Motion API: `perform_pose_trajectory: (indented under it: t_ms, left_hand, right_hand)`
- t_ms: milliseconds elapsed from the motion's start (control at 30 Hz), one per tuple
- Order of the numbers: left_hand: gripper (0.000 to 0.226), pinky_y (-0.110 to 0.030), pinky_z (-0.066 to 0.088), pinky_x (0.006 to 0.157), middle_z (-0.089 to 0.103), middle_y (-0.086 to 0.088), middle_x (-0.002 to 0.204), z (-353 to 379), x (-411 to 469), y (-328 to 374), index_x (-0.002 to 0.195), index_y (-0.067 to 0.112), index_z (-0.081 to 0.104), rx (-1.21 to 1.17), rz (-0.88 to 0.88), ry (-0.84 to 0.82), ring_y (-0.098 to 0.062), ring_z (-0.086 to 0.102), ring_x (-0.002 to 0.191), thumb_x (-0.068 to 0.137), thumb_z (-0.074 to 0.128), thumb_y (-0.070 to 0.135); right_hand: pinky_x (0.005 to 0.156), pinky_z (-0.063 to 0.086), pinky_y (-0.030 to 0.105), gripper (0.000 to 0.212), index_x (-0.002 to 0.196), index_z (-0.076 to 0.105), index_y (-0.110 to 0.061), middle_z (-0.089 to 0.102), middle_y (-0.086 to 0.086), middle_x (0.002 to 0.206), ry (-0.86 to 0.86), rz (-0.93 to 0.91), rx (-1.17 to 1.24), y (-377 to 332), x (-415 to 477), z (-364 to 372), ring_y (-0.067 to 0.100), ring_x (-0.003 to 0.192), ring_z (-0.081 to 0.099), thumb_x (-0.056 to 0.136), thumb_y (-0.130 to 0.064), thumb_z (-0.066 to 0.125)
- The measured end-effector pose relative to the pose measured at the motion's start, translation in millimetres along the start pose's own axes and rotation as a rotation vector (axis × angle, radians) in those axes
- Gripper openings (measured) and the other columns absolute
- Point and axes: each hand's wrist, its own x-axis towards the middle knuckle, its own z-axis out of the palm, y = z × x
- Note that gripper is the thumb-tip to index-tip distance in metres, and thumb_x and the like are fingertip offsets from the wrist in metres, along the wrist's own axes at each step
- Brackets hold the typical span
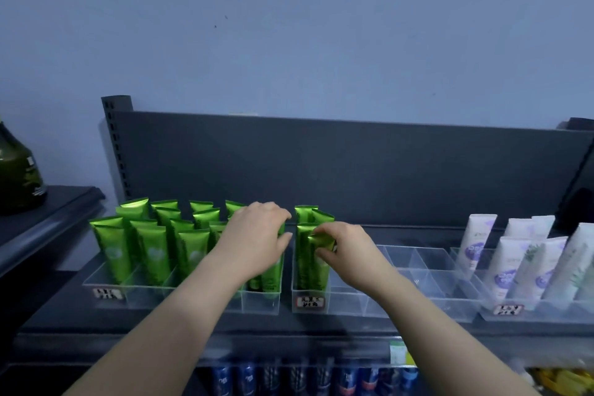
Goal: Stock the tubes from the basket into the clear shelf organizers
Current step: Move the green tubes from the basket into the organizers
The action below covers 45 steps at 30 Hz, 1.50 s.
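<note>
Now, right hand [340, 254]: pinches a green tube [321, 239] at the left edge of the middle organizer [363, 302].
Left hand [257, 235]: grips a standing tube [271, 280].
Tip: lower it straight, gently.

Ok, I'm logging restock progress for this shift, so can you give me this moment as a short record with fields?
left hand: curled round green tubes, right end of the left organizer
right hand: pinches the top of a green tube, left column of the middle organizer
rest of middle organizer: empty
right organizer: white tubes
basket: not in view
</note>
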Motion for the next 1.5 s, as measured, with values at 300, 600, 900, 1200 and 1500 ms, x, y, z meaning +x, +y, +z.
perform_pose_trajectory:
  t_ms: [300, 600, 900, 1200, 1500]
  left_hand:
    - [0.04, -0.035, 0.036, 0.107, 0.057, 0.005, 0.129, 6.2, -5.6, -2.2, 0.129, 0.026, 0.053, -0.007, -0.001, 0.02, -0.017, 0.05, 0.121, 0.095, 0.048, 0.044]
    - [0.043, -0.035, 0.036, 0.104, 0.056, 0.007, 0.13, 8.2, -7.4, 22.8, 0.132, 0.026, 0.052, -0.093, 0.071, 0.086, -0.018, 0.051, 0.121, 0.093, 0.05, 0.045]
    - [0.044, -0.033, 0.035, 0.101, 0.055, 0.007, 0.131, 26.1, -2.4, 106.3, 0.133, 0.026, 0.05, -0.17, 0.27, 0.037, -0.018, 0.05, 0.121, 0.093, 0.048, 0.045]
    - [0.042, -0.034, 0.035, 0.1, 0.057, 0.004, 0.128, 62.4, -4.4, 250.5, 0.131, 0.026, 0.052, -0.286, 0.485, -0.066, -0.021, 0.051, 0.119, 0.093, 0.05, 0.043]
    - [0.023, -0.034, 0.041, 0.085, 0.062, 0.004, 0.104, 111.2, -20.0, 432.4, 0.1, 0.022, 0.059, -0.337, 0.628, -0.198, -0.023, 0.058, 0.104, 0.09, 0.053, 0.042]
  right_hand:
    - [0.085, 0.049, 0.033, 0.035, 0.124, 0.057, -0.025, 0.056, -0.004, 0.119, 0.072, 0.04, -0.104, -5.1, -6.8, 0.6, 0.019, 0.103, 0.057, 0.089, -0.025, 0.059]
    - [0.098, 0.041, 0.032, 0.041, 0.128, 0.057, -0.015, 0.058, 0.002, 0.13, 0.213, 0.046, -0.217, -0.1, -40.2, -18.8, 0.023, 0.119, 0.053, 0.089, -0.027, 0.061]
    - [0.101, 0.04, 0.033, 0.043, 0.132, 0.054, -0.015, 0.057, 0.002, 0.133, 0.225, 0.257, -0.322, 52.5, -125.2, -54.8, 0.022, 0.122, 0.052, 0.092, -0.029, 0.058]
    - [0.101, 0.042, 0.032, 0.041, 0.128, 0.059, -0.015, 0.061, 0.002, 0.127, 0.228, 0.512, -0.346, 137.5, -248.9, -100.1, 0.022, 0.119, 0.054, 0.089, -0.027, 0.061]
    - [0.099, 0.041, 0.031, 0.038, 0.125, 0.061, -0.015, 0.063, 0.001, 0.124, 0.18, 0.703, -0.401, 245.3, -388.7, -163.6, 0.021, 0.116, 0.056, 0.088, -0.026, 0.06]
